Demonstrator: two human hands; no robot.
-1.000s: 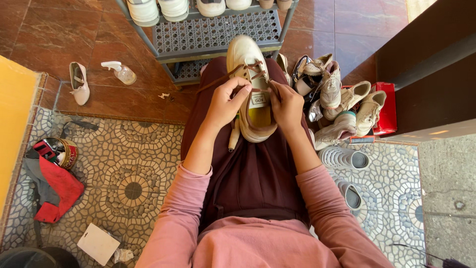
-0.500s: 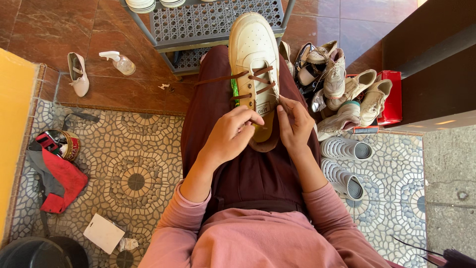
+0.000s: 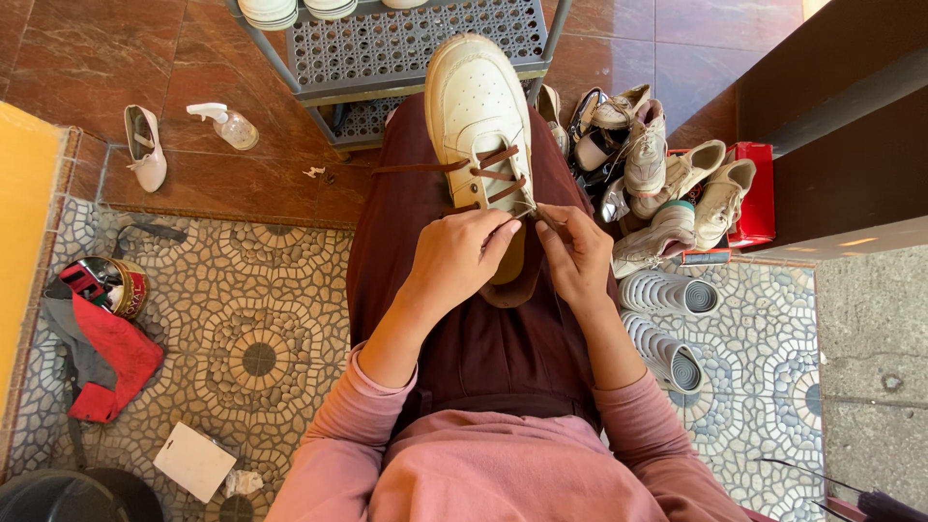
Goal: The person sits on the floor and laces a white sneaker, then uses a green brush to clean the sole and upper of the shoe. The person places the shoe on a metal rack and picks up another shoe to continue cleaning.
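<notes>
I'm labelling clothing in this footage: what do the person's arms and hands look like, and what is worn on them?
Both arms wear long, soft pink knit sleeves pushed up above the wrists. The left hand and right hand are bare: no gloves, rings, watch or bracelets visible.

You have a cream-white sneaker [image 3: 480, 126] lying sole-down along your lap, toe pointing away from you toward the metal rack. Its perforated toe cap faces up. Brown laces [image 3: 488, 172] cross the upper eyelets in a few rows, one loose end trailing off to the left across your maroon skirt.
</notes>
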